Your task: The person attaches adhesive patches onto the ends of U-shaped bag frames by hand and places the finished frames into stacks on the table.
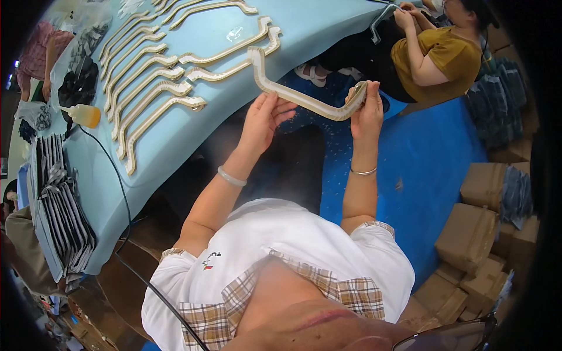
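Note:
A beige bent strip (pixel 304 100) with a pale band along its middle is held up in front of me, off the table's edge. Its right end curls upward, and there my right hand (pixel 367 114) is closed round it, thumb on the near face. My left hand (pixel 266 120) pinches its lower edge near the left bend, the other fingers loosely spread. On the light blue table (pixel 170 137) several similar bent strips (pixel 153 120) lie in a row, and two more (pixel 228 55) lie close to the held one's left end.
A squeeze bottle (pixel 85 115) with amber liquid stands at the left, beside a black cable (pixel 111 161). Dark flat bundles (pixel 58 205) hang at the table's left edge. A co-worker (pixel 433 64) sits far right, working on another strip. Cardboard boxes (pixel 468 234) are stacked at right.

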Tool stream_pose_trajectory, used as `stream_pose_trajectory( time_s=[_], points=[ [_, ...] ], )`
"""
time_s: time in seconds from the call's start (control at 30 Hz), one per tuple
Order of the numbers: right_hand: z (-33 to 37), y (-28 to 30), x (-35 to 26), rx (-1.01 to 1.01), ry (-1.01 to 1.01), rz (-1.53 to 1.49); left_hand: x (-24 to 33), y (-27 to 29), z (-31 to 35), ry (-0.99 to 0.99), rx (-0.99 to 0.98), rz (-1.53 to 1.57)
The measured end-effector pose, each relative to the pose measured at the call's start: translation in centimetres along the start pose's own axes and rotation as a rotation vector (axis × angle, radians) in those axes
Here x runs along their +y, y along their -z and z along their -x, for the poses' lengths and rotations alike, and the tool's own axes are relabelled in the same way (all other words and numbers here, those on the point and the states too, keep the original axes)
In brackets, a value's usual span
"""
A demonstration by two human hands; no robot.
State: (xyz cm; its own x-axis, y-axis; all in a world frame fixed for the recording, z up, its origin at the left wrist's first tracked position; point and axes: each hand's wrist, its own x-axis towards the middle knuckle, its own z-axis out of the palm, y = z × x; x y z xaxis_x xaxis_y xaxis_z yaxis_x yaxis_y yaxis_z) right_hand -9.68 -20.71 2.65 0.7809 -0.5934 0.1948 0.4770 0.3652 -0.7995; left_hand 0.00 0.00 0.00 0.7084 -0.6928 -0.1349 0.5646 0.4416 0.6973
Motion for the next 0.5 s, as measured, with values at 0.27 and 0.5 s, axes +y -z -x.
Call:
stream_pose_trajectory(
  time_s=[0.27,0.5],
  points=[
    [1.1,-0.7,1.3,-0.042,0.053,0.186,1.4,0.9,-0.4,-0.164,0.060,-0.072],
    [0.8,-1.0,3.9,0.101,0.143,0.224,2.1,1.3,0.0,-0.215,0.094,-0.142]
  ],
)
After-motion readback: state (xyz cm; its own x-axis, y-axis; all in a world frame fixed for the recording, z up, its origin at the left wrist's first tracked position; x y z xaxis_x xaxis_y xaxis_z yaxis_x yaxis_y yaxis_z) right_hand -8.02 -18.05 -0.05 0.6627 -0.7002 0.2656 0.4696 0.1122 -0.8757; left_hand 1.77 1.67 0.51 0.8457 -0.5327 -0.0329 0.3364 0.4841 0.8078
